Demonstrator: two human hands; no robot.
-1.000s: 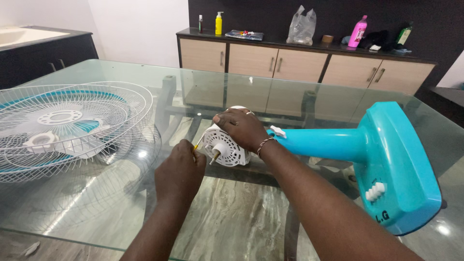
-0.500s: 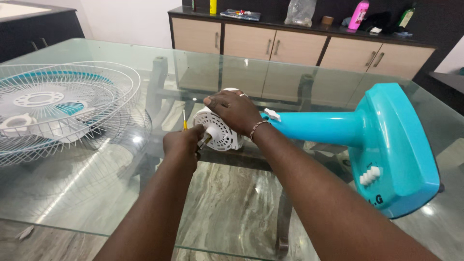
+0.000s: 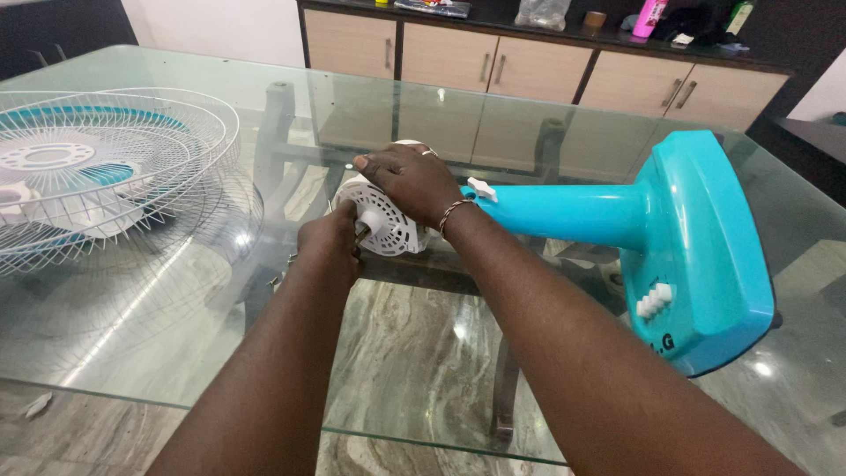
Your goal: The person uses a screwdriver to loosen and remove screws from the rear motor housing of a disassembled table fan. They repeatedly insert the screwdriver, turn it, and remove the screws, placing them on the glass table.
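Your left hand (image 3: 330,240) is now closed in a fist tight against the face of the white fan motor housing (image 3: 388,216), fingers wrapped on a thin tool whose tip barely shows; half a second ago a yellow handle stuck up above that fist, now it's hidden. Judging by that, the tool is seated deeper at the housing.

Your right hand (image 3: 407,181) stays pressed on top of the housing, fingers curled over it, gripping it steady. Bracelet (image 3: 451,211) on that wrist.

The housing lies on the glass table (image 3: 132,326), at the end of the turquoise fan stand (image 3: 696,247), which lies on its side to the housing's right. The wire fan guards (image 3: 106,176) sit left of the housing, well apart. Small screws (image 3: 275,282) lie just left of it. View has tilted down since earlier.
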